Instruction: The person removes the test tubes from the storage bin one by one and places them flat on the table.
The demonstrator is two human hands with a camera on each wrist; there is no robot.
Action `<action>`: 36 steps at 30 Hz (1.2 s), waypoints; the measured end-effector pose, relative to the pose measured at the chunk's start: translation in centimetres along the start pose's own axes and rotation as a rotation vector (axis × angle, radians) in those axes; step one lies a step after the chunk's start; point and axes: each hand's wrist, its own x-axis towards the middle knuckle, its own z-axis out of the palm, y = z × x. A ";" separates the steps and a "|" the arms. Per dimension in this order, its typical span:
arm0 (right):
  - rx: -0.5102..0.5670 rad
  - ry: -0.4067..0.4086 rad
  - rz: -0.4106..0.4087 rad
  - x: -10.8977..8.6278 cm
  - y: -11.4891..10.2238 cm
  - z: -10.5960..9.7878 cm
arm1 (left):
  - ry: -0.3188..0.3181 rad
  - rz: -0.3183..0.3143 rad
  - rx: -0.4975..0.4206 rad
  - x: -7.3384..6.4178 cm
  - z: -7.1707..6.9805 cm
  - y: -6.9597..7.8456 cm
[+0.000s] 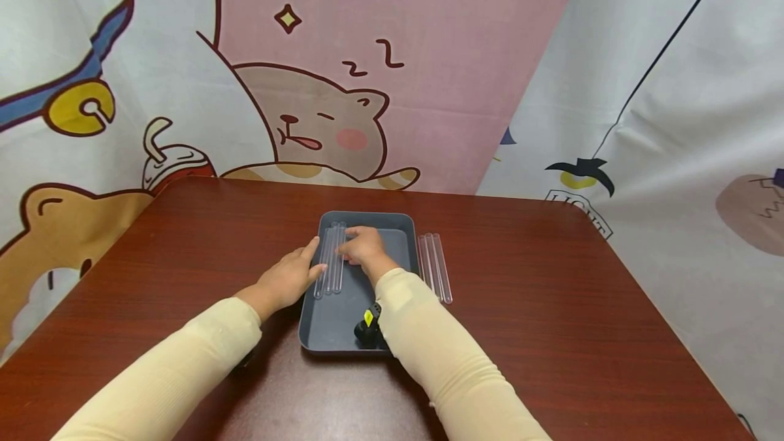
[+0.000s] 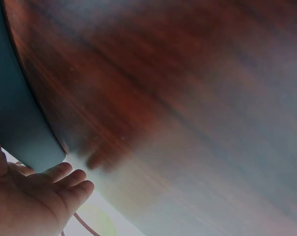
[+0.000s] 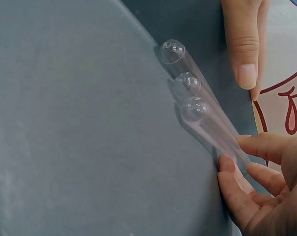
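Three clear test tubes (image 1: 329, 279) lie side by side along the left part of the grey tray (image 1: 346, 339). My right hand (image 1: 365, 249) reaches into the tray and pinches the rightmost of them between thumb and fingers. In the right wrist view, the rounded end of that test tube (image 3: 200, 113) points away from the fingers (image 3: 266, 147). My left hand (image 1: 286, 280) rests at the tray's left rim, fingers extended, its thumb close to the leftmost tube. The left wrist view shows those relaxed fingers (image 2: 72, 184) beside the tray's outer wall (image 2: 20, 108).
More clear test tubes (image 1: 435, 267) lie in a row on the brown table (image 1: 551, 312), just right of the tray. A black wrist camera (image 1: 367, 329) with a yellow mark hangs under the right wrist. Behind the table hangs a cartoon-printed cloth (image 1: 441, 73).
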 end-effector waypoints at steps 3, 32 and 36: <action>0.012 -0.006 0.005 0.0 0.1 0.0 | 0.000 0.000 0.002 0.0 0.0 0.0; 0.204 -0.069 0.042 0.0 -0.2 -1.5 | 0.012 0.006 -0.008 0.0 0.0 -0.2; 0.213 -0.072 0.040 -0.3 -0.7 -1.9 | 0.006 -0.003 -0.017 -0.1 -0.1 -0.1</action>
